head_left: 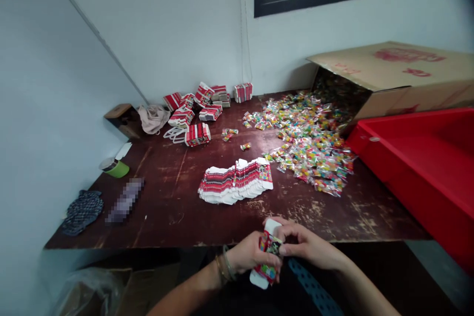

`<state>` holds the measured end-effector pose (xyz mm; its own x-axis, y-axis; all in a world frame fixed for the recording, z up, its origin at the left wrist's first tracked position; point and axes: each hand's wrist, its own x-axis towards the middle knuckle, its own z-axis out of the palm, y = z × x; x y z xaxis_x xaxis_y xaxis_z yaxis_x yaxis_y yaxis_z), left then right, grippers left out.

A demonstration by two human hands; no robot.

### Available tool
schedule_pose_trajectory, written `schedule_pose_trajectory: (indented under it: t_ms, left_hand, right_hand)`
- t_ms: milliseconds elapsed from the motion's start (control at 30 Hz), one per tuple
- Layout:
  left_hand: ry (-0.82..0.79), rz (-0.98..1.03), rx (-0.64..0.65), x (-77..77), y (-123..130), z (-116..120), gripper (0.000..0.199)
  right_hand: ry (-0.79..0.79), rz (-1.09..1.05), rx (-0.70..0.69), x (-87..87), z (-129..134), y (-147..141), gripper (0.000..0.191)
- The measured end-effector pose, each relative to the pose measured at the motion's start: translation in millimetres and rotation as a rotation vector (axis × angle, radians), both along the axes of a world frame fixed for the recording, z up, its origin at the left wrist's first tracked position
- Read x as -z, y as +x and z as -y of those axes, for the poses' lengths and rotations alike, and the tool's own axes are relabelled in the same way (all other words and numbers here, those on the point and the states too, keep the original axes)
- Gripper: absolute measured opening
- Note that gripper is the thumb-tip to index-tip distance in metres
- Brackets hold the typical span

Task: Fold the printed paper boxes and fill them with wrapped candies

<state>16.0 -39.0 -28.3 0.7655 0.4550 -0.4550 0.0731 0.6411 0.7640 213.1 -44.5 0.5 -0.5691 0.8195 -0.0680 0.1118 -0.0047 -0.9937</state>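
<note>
A small red-and-white printed candy box (265,270) is held just off the table's front edge, tilted, with white flaps standing out at both ends. My left hand (254,253), bracelets at its wrist, wraps round the box's middle. With fingers and thumb pinched, my right hand (300,244) grips the box's upper right side near the top flap. Beyond the hands, a fanned row of flattened boxes (237,181) of the same print lies on the table. Farther right spreads a heap of small wrapped colourful candies (307,138).
A cardboard carton (392,71) lies on its side behind the candies, beside a red tray (403,168). Bundles of flat boxes (197,134) stand towards the wall. A green cup (117,170) and a dark patterned cloth (82,211) lie left on the brown table (166,217).
</note>
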Motion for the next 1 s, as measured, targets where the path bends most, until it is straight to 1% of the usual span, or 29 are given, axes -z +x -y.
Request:
schedule_pose_trajectory:
  t_ms: [33,67,167,200,233,267,300,333,433,500,600,700,733,767,800,833,867,900,933,967,1000]
  left_hand:
    - [0.092,-0.064,-0.060,0.3,1.6,1.0,0.041]
    - [0.181,-0.129,-0.138,0.4,3.5,2.1,0.043]
    - [0.394,-0.237,-0.360,-2.1,8.0,7.3,0.042]
    - [0.438,-0.255,-0.408,-4.2,8.6,9.4,0.041]
    - [0.482,-0.271,-0.439,-6.5,8.7,11.5,0.044]
    - [0.528,-0.291,-0.442,-8.7,8.3,13.7,0.050]
    - [0.575,-0.312,-0.414,-10.4,7.4,16.0,0.054]
    - [0.620,-0.332,-0.368,-11.1,6.2,18.3,0.054]
    - [0.712,-0.365,-0.217,-6.4,0.1,25.6,0.040]
    - [0.726,-0.383,-0.178,0.4,-6.0,29.9,0.038]
    - [0.772,-0.416,-0.175,7.1,-16.3,33.4,0.037]
    - [0.859,-0.371,-0.172,4.8,-23.1,33.9,0.019]
    - [0.865,-0.362,-0.200,3.0,-23.5,34.0,0.016]
    - [0.834,-0.360,-0.242,1.2,-22.8,34.3,0.015]
    - [0.765,-0.360,-0.290,-0.4,-21.2,34.9,0.016]
    - [0.662,-0.352,-0.339,-1.5,-18.8,35.8,0.024]
    - [0.538,-0.331,-0.373,-2.1,-16.2,36.7,0.037]
    - [0.411,-0.299,-0.389,-2.3,-13.6,37.6,0.048]
    - [0.298,-0.260,-0.387,-2.0,-11.6,38.3,0.053]
    - [0.209,-0.226,-0.370,-1.4,-10.6,38.6,0.053]
    - [0.142,-0.206,-0.352,-0.4,-10.9,38.5,0.049]
  right_hand:
    - [-0.012,-0.007,0.038,-1.2,2.9,0.8,0.022]
    - [-0.017,-0.006,0.105,-0.1,7.1,-0.1,0.023]
    - [-0.033,-0.019,0.397,11.9,24.5,-9.0,0.021]
    - [-0.056,-0.047,0.497,16.9,30.8,-12.4,0.028]
    - [-0.102,-0.092,0.584,21.3,36.9,-15.4,0.035]
    - [-0.174,-0.151,0.647,25.1,42.5,-18.0,0.040]
    - [-0.264,-0.220,0.687,28.2,47.4,-20.0,0.039]
    - [-0.369,-0.296,0.707,30.6,51.7,-21.5,0.036]
    - [-0.703,-0.552,0.661,36.1,61.2,-23.4,0.033]
    - [-0.840,-0.700,0.609,40.4,65.1,-23.4,0.034]
    - [-0.893,-0.788,0.526,48.5,67.3,-22.7,0.031]
    - [-0.915,-0.704,0.394,54.3,64.1,-23.3,0.033]
    - [-0.908,-0.652,0.349,54.4,62.0,-23.9,0.035]
    - [-0.876,-0.595,0.316,53.2,59.7,-24.6,0.036]
    - [-0.805,-0.527,0.305,50.6,57.6,-25.5,0.035]
    - [-0.691,-0.447,0.314,46.9,55.8,-26.6,0.032]
    - [-0.543,-0.360,0.333,42.5,54.5,-27.7,0.027]
    - [-0.383,-0.271,0.350,38.0,53.7,-28.8,0.021]
    - [-0.241,-0.192,0.359,33.9,53.1,-29.7,0.019]
    - [-0.138,-0.132,0.357,31.0,52.6,-30.3,0.023]
    - [-0.087,-0.097,0.344,29.5,51.8,-30.5,0.027]
